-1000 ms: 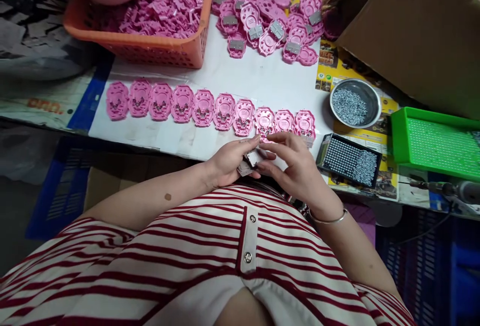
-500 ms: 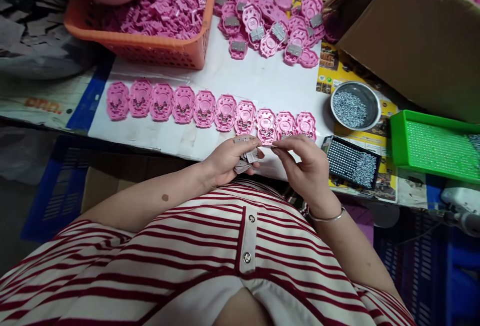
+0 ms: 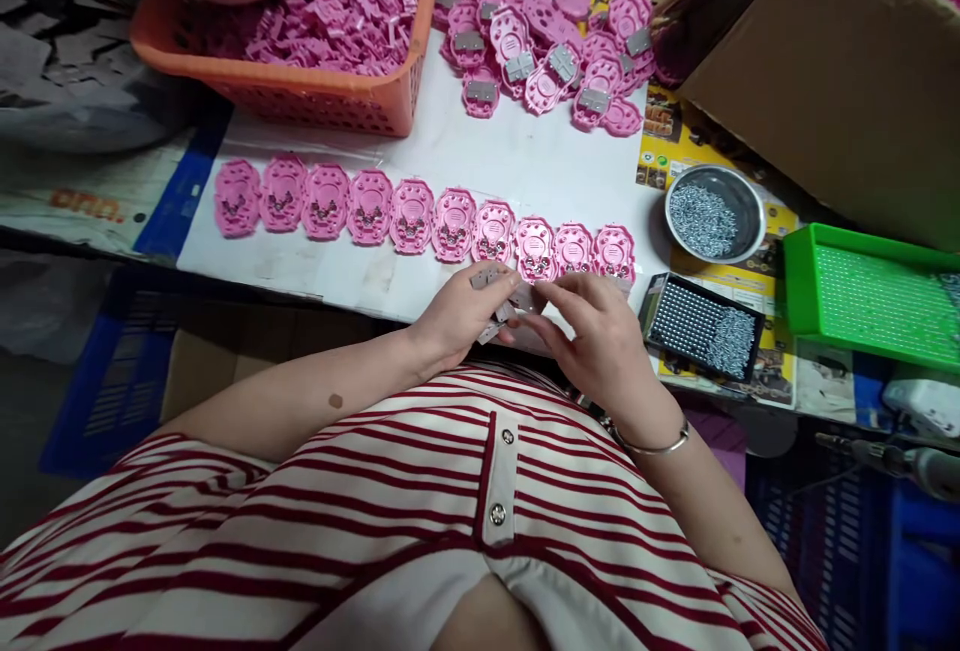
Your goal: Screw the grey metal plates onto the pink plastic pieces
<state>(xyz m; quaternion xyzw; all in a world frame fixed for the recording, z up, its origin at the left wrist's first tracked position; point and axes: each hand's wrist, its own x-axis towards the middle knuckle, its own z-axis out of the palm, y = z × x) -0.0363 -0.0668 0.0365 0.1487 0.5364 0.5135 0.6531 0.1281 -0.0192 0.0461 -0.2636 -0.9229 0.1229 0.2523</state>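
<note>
in the head camera's view, the fingers of a person's left hand (image 3: 454, 319) clasp a few gray plates (image 3: 492, 329) by the table's (image 3: 90, 179) front edge, while those of the right hand (image 3: 606, 336) pinch one gray plate (image 3: 531, 299) right beside them. just beyond the hands, ten pink casings (image 3: 412, 216) line up across a white sheet (image 3: 300, 277). behind lie an orange basket (image 3: 274, 83) of pink pieces (image 3: 352, 16) and a pile of casings (image 3: 541, 16); to the right stands a metal bowl (image 3: 754, 223).

Near the front edge of the surface (image 3: 330, 276), the right hand (image 3: 604, 341) has moved closer to the left hand (image 3: 456, 316); the grey plate (image 3: 531, 299) between, edge-on half a second ago, now shows its face.
</note>
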